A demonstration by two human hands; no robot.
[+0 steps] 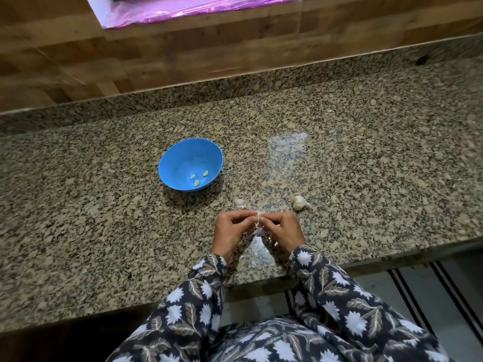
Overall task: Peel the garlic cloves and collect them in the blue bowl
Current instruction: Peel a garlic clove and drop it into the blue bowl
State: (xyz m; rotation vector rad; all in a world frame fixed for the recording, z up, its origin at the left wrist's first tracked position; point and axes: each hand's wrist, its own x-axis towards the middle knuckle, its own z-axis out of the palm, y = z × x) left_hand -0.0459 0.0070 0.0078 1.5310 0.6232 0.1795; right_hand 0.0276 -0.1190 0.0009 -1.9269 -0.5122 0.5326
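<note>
I see the left hand (230, 228) and right hand (283, 229) pinch one garlic clove (257, 218), its axis unclear to me; the garlic bulb (299, 201) at two o'clock points to four o'clock.

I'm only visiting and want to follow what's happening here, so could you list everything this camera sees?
blue bowl: one, blue, on the counter, ahead and left of the hands
peeled cloves: three, pale yellow-green, inside the bowl
garlic bulb: one, white, on the counter just beyond the right hand
peel scraps: a few, white, on the counter around the hands
held clove: one, whitish, between both hands
counter: one, speckled granite
wall: brown wood, behind the counter
plastic sheet: one, pink-purple, top edge
left hand: one, pinches the held clove
right hand: one, pinches the held clove
</note>
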